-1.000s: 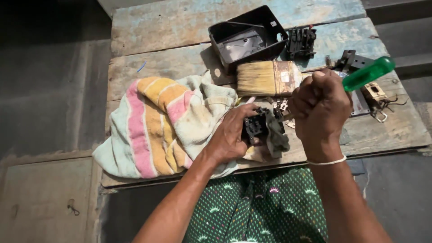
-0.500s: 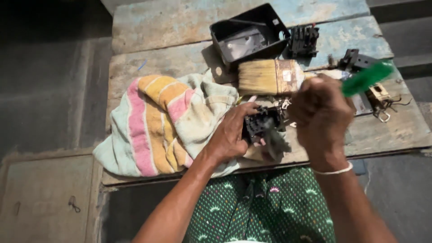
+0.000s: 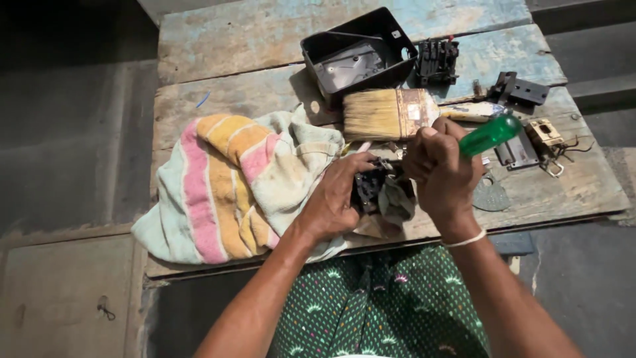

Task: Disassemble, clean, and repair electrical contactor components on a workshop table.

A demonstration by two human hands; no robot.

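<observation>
While left hand (image 3: pixel 334 199) clamps black part (image 3: pixel 371 189) | right hand (image 3: pixel 440 169) fists screwdriver (image 3: pixel 489 134) | tray (image 3: pixel 318 50) — perhaps one plate.

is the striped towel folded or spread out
Spread out but rumpled: the striped towel lies bunched in loose creases over the wooden table, one edge hanging off the front.

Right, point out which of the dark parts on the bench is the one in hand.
The dark part gripped by the left hand, beside the striped towel; the others lie loose farther back by the black tray.

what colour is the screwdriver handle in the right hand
Translucent green screwdriver handle, clearest in the head view.
</observation>
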